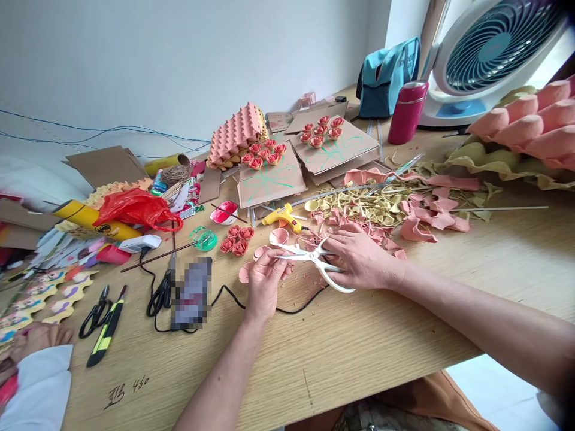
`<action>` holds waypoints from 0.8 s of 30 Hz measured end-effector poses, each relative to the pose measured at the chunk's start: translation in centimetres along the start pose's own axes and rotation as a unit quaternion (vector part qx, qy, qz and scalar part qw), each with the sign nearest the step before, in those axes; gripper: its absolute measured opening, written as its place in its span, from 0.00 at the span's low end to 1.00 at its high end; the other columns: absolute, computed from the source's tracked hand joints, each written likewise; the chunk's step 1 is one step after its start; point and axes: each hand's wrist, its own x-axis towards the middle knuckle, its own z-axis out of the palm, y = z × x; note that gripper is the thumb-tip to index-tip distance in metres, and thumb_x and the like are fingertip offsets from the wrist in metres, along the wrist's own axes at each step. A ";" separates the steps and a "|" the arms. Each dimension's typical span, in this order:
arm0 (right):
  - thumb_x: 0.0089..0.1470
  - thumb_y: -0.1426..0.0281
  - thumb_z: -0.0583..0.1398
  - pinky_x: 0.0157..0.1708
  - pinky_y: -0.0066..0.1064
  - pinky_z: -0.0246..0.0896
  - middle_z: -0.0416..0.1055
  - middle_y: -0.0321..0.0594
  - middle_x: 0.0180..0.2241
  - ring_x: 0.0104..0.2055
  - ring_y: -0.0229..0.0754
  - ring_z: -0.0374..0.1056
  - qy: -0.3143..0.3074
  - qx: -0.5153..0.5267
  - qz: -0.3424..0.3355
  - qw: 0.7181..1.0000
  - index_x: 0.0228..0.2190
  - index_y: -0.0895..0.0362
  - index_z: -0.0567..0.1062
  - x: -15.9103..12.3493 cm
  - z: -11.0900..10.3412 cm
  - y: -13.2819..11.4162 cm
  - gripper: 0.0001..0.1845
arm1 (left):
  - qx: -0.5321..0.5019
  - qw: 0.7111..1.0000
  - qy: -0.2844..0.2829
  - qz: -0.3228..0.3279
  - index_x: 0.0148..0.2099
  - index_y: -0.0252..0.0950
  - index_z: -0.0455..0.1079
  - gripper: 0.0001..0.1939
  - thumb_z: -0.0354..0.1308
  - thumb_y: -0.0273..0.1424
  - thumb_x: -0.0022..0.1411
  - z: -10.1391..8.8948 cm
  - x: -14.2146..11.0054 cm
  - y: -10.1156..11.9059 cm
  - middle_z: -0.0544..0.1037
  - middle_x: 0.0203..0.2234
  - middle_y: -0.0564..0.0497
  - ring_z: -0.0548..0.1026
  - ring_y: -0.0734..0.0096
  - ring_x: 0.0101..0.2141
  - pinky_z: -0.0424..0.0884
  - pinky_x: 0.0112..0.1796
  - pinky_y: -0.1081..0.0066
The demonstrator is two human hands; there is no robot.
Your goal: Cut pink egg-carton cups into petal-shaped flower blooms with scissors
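Note:
White-handled scissors (311,256) are in my right hand (359,258), its fingers in the handle loops. Their blades point left, parted, with the tips at the fingers of my left hand (264,281). My left hand is closed in a pinch; what it holds is mostly hidden by the fingers. Just behind lie a pink egg-carton cup (279,236) and loose pink petal-like pieces (245,273). A yellow hot glue gun (284,218) rests behind the scissors. Several red paper-pulp roses (236,240) sit left of the cup.
Pink and yellow carton scraps (372,209) cover the table behind my right hand. More roses (321,131) stand on cardboard sheets (272,185). A black cable (291,312) runs past my left wrist. At left are a utility knife (106,329), black scissors (96,314) and another person's sleeve (42,383).

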 end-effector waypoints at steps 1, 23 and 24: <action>0.59 0.58 0.58 0.43 0.38 0.51 0.73 0.43 0.32 0.35 0.46 0.67 -0.001 -0.003 0.000 1.000 0.34 0.56 0.70 0.0 0.0 0.0 0.14 | 0.005 1.000 -0.002 -0.001 0.35 0.35 0.75 0.12 0.71 0.36 0.52 0.0 0.0 -0.1 0.77 0.26 0.53 0.70 0.80 0.25 0.63 0.26 0.78; 0.59 0.54 0.57 0.48 0.43 0.52 0.73 0.46 0.34 0.37 0.49 0.65 -0.014 -0.010 -0.019 1.000 0.37 0.57 0.72 0.0 -0.4 -0.7 0.18 | 0.074 0.996 -0.053 0.008 0.36 0.37 0.77 0.11 0.69 0.39 0.57 -0.1 -0.5 -1.3 0.80 0.29 0.52 0.71 0.77 0.25 0.68 0.30 0.74; 0.59 0.54 0.57 0.48 0.43 0.52 0.73 0.46 0.34 0.37 0.49 0.65 -0.014 -0.007 -0.022 1.000 0.36 0.57 0.71 0.0 -0.4 -0.7 0.18 | 0.074 0.996 -0.054 0.009 0.36 0.37 0.77 0.11 0.69 0.39 0.57 -0.1 -0.5 -1.3 0.80 0.29 0.52 0.71 0.77 0.26 0.68 0.30 0.74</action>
